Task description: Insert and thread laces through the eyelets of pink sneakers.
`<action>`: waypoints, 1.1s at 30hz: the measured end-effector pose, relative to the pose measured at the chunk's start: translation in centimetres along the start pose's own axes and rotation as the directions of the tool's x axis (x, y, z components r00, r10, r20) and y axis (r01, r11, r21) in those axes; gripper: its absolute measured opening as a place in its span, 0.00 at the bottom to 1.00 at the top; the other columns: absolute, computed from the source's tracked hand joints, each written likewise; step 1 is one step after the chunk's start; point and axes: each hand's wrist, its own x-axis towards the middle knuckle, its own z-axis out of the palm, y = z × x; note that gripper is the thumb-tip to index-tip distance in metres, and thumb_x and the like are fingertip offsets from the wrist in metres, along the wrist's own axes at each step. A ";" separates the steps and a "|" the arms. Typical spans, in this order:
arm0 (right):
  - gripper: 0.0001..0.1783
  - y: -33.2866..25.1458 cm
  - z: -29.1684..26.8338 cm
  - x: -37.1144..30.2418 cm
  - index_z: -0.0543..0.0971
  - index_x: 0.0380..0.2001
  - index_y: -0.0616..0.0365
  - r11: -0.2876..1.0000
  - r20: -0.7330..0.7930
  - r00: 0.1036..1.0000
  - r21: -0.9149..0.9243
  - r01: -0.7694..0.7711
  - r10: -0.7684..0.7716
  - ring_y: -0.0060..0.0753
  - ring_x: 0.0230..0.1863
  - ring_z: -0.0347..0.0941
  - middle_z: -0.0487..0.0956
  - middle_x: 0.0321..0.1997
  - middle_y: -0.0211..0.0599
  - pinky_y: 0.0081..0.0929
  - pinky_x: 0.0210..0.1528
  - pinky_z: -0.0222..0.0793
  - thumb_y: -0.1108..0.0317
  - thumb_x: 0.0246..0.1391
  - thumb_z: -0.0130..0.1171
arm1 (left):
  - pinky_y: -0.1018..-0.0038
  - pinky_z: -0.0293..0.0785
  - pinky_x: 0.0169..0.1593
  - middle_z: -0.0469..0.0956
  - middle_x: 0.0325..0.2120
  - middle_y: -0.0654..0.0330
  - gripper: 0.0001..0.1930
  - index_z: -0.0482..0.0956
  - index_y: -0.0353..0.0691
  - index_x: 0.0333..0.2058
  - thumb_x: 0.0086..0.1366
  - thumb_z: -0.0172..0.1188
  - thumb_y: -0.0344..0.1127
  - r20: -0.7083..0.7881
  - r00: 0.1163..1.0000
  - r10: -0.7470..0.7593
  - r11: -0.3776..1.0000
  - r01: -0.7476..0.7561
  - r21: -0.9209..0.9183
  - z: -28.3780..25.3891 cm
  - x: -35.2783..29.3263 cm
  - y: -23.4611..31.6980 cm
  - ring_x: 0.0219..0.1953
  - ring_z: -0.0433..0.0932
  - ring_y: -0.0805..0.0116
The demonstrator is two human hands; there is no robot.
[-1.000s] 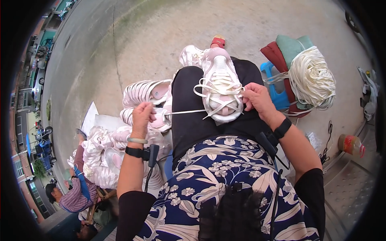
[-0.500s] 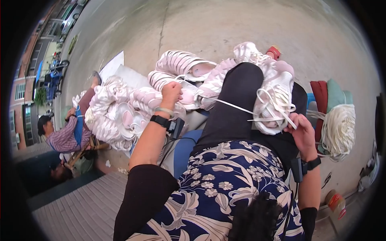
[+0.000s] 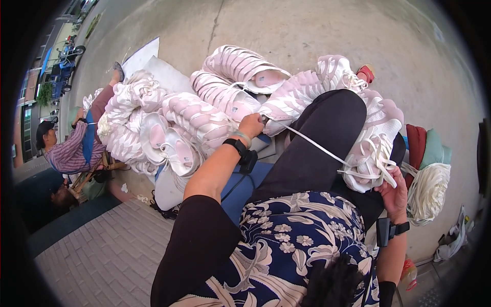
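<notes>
The left arm reached forward and out past the left thigh, elbow slightly bent, a black strap [image 3: 235, 146] round its wrist; the left hand [image 3: 251, 126], knuckles up, was closed on the end of a white shoelace [image 3: 313, 143]. That lace ran taut across the black trousers [image 3: 327, 120] to a pink-and-white sneaker [image 3: 364, 161] lying on the lap, toward the right thigh. The right forearm rose from the lower edge, bent in close to the body, and the right hand [image 3: 393, 190] pinched a loop of lace between thumb and fingers at the sneaker's right side. The sneaker thus lay just beside the right hand and well apart from the left, which was near a row of nested sneakers [image 3: 225, 97] beyond its knuckles.
</notes>
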 end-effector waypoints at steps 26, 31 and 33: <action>0.10 0.0 -1.5 1.2 0.67 0.32 0.55 0.987 -0.191 0.974 -0.081 -0.138 0.121 0.18 0.13 0.67 0.71 0.18 0.28 0.24 0.18 0.73 0.60 0.58 0.47 | 0.66 0.70 0.27 0.74 0.20 0.53 0.16 0.75 0.40 0.30 0.62 0.44 0.46 -0.175 0.860 0.479 0.869 -0.435 0.235 1.7 3.6 3.4 0.24 0.76 0.57; 0.12 -0.2 -1.1 1.2 0.69 0.30 0.59 0.992 -0.230 0.968 -0.054 -0.115 0.100 0.24 0.14 0.68 0.70 0.16 0.32 0.26 0.19 0.73 0.60 0.57 0.48 | 0.74 0.72 0.23 0.74 0.15 0.56 0.25 0.74 0.33 0.21 0.64 0.43 0.49 -0.262 0.959 0.105 0.834 -0.229 -0.503 -3.4 6.6 9.4 0.13 0.72 0.67; 0.12 -0.2 -0.9 1.2 0.69 0.30 0.59 0.992 -0.224 0.969 -0.051 -0.115 0.100 0.24 0.15 0.68 0.70 0.17 0.33 0.27 0.19 0.73 0.60 0.57 0.48 | 0.76 0.72 0.23 0.74 0.15 0.56 0.26 0.73 0.32 0.19 0.64 0.43 0.50 -0.311 0.941 0.136 0.790 -0.292 -0.539 -6.2 6.8 12.8 0.14 0.72 0.68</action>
